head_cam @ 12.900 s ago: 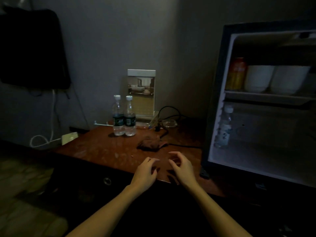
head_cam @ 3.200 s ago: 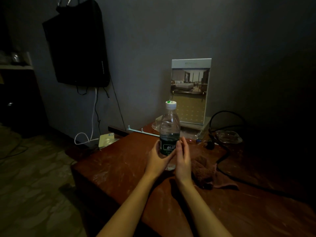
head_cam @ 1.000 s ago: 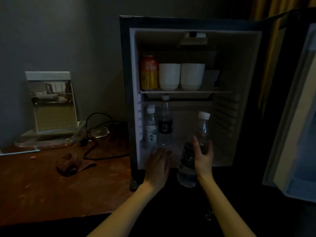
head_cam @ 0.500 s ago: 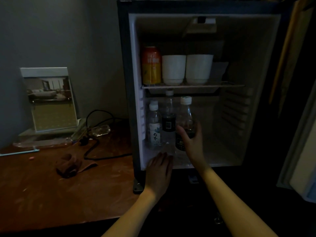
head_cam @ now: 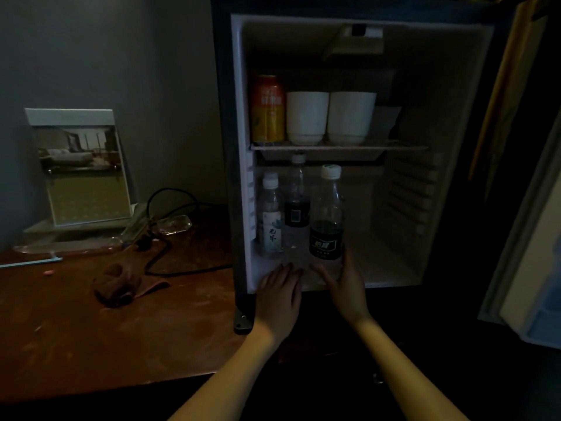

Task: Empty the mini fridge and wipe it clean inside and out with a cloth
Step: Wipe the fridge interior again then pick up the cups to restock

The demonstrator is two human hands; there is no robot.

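Head view: dim, detail poor. Mini fridge [head_cam: 235, 147] is open at the worktop's [head_cam: 91, 329] right end, its door [head_cam: 528, 268] cut off by the frame edge. Left hand [head_cam: 280, 296] lies flat, fingers straight, on the fridge floor lip. Right hand [head_cam: 346, 287] hides the dark-label bottle's [head_cam: 326, 238] base; can't tell its grip. Cloth [head_cam: 121, 287] lies crumpled on the scuffed worktop, left of the fridge. Grey wall behind.

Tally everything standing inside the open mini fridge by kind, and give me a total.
Bottles: 3
White cups: 2
Orange can: 1
Total: 6
A dim shape right of the cups is too dark to identify, so it is not counted.
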